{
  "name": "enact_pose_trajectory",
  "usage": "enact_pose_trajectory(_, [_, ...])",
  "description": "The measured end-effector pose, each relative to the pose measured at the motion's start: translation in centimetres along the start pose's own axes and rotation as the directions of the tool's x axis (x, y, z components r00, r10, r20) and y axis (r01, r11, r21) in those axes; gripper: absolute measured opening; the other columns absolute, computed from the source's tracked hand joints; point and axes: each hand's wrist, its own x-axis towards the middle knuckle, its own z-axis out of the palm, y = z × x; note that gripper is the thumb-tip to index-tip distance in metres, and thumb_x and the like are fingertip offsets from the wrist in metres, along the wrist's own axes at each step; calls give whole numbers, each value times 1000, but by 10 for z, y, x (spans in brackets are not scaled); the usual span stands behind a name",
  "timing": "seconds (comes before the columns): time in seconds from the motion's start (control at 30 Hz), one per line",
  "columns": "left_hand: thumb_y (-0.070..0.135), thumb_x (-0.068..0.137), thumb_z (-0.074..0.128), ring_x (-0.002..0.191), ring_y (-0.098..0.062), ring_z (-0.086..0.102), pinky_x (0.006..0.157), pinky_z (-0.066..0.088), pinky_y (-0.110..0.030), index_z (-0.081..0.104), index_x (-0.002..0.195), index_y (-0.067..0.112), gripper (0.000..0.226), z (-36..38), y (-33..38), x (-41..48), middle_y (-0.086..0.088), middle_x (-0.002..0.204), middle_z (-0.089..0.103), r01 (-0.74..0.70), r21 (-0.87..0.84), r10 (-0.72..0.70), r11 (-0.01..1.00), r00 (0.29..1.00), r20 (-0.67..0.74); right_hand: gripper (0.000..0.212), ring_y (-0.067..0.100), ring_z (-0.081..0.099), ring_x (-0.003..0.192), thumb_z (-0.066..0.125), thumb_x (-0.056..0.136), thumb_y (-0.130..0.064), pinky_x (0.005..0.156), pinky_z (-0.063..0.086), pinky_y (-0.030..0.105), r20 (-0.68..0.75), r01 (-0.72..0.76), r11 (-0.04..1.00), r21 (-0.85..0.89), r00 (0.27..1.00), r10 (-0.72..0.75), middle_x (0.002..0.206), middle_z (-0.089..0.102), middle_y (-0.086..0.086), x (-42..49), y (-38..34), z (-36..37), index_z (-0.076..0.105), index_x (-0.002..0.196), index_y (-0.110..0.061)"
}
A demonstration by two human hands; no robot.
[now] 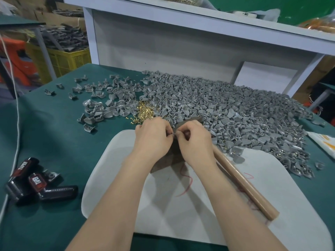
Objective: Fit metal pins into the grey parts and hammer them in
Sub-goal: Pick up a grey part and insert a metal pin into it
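Below the fingers, the white board (pixel 199 214) offers bare surface between the forearms and out to its rounded left edge. Just right of the fingers, a wooden hammer handle (pixel 243 182) lies slantwise on the board and hems in that side. The left hand (pixel 153 140) and right hand (pixel 194 144) meet, their curled fingertips pinching a small grey part (pixel 174 134) above a dark block (pixel 166 163). Whether a pin sits in it cannot be told.

Well left of the fingers, black tape dispensers (pixel 36 183) and a white cable (pixel 17 109) lie on the green table (pixel 54 134). Just beyond the fingers lie brass pins (pixel 145 111). The grey parts heap (pixel 226 109) crowds the space beyond and to the right. A white shelf frame (pixel 163 42) closes the far edge.
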Motion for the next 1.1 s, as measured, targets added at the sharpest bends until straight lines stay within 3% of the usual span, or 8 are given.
enact_pose_trajectory(0.2, [26, 88, 60, 105, -23, 57, 91, 36, -36, 68, 86, 24, 9, -1, 3, -1, 4, 99, 68, 16, -4, -16, 1000, 1000, 5, 8, 22, 53, 84, 56, 86, -5, 80, 42, 37, 2, 36, 997, -72, 999, -36, 90, 54, 3, -4, -4, 1, 60, 80, -8])
enact_pose_trajectory(0.53, [22, 87, 59, 104, -24, 58, 92, 42, -37, 69, 85, 22, 10, -4, 4, -2, 1, 98, 68, 8, 1, -8, 1000, 1000, 26, 11, 21, 56, 94, 57, 88, -16, 81, 41, 28, 153, -113, 981, -159, 979, 138, 98, 62, 3, 14, -5, -8, 66, 84, -18])
enact_pose_trajectory(0.73, [23, 87, 59, 102, -24, 58, 90, 41, -37, 68, 81, 23, 10, -3, 4, -1, 3, 95, 68, 7, 11, -7, 1000, 1000, 29, 10, 21, 56, 92, 57, 89, -16, 80, 41, 29, 143, -91, 982, -167, 983, 115, 94, 58, 1, 12, -5, -7, 66, 83, -18])
enact_pose_trajectory(0.83, [25, 87, 60, 102, -23, 58, 89, 39, -37, 64, 77, 26, 11, -4, 2, -2, 4, 96, 66, -3, 9, 3, 1000, 1000, 18, 11, 17, 58, 93, 59, 89, -17, 86, 42, 26, 164, -38, 996, -81, 985, 51, 99, 58, -1, 12, 1, -11, 70, 93, -17])
enact_pose_trajectory(0.9, [25, 88, 61, 101, -23, 57, 87, 37, -36, 63, 76, 26, 12, -3, 2, -2, 5, 93, 66, -7, -6, 7, 1000, 1000, 18, 18, 17, 59, 98, 59, 91, -19, 93, 44, 30, 99, -86, 996, -18, 991, 87, 108, 62, 1, 16, 11, -23, 69, 106, -19])
enact_pose_trajectory(0.97, [24, 87, 61, 100, -22, 58, 88, 37, -36, 66, 77, 25, 11, -3, 1, -2, 6, 91, 66, -2, -20, 2, 1000, 1000, 20, 19, 21, 60, 95, 59, 91, -27, 89, 48, 34, 14, -191, 972, -140, 981, 195, 104, 64, 3, 20, 28, -37, 67, 106, -18])
enact_pose_trajectory(1.03, [25, 87, 61, 99, -22, 58, 90, 39, -37, 67, 79, 25, 9, -2, 1, -2, 6, 92, 67, 2, -25, -2, 1000, 1000, 25, 20, 26, 59, 81, 57, 90, -34, 72, 48, 31, 88, -270, 862, -428, 937, 338, 87, 63, 6, 18, 41, -45, 66, 93, -16])
enact_pose_trajectory(1.1, [26, 87, 61, 100, -22, 58, 90, 40, -38, 65, 80, 25, 8, -2, 1, -1, 6, 93, 66, 3, -22, -2, 1000, 999, 33, 25, 25, 55, 71, 56, 90, -37, 62, 40, 28, 193, -268, 803, -532, 885, 424, 76, 59, 5, 16, 46, -45, 64, 91, -13])
